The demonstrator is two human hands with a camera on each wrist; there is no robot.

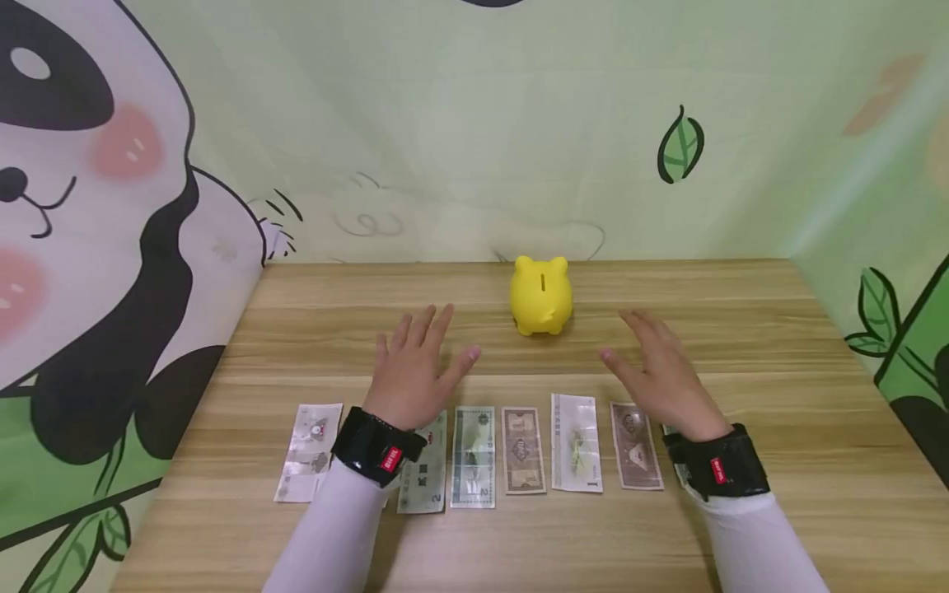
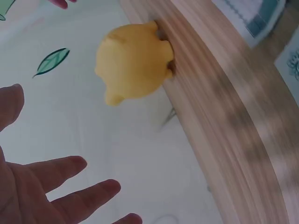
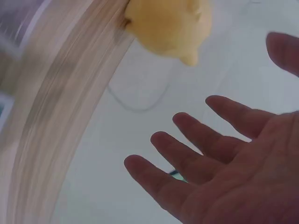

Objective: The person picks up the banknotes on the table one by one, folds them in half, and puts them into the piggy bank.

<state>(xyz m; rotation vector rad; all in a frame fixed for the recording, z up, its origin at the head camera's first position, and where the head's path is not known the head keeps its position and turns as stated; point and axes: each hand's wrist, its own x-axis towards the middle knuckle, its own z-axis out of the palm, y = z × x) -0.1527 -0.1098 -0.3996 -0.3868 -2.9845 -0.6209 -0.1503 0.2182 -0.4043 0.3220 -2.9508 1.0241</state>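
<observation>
A yellow piggy bank (image 1: pixel 541 301) with a slot on top stands near the back of the wooden table. To its left is my left hand (image 1: pixel 412 375), fingers spread and holding nothing. On the other side my right hand (image 1: pixel 663 375) has its fingers extended, also with nothing in it. In both wrist views the piggy bank (image 2: pixel 133 63) is apart from the fingers. Several banknotes lie in a row, among them a green note (image 1: pixel 473 457), a brown note (image 1: pixel 523 451) and a pale note (image 1: pixel 577 445). My wrists and hands partly cover some notes.
At the row's left end lies another pale banknote (image 1: pixel 307 453); a brownish-purple banknote (image 1: pixel 636 449) lies towards the right. Behind the wooden table (image 1: pixel 786 329) hangs a pale green backdrop (image 1: pixel 445 123) with a panda drawing and leaves.
</observation>
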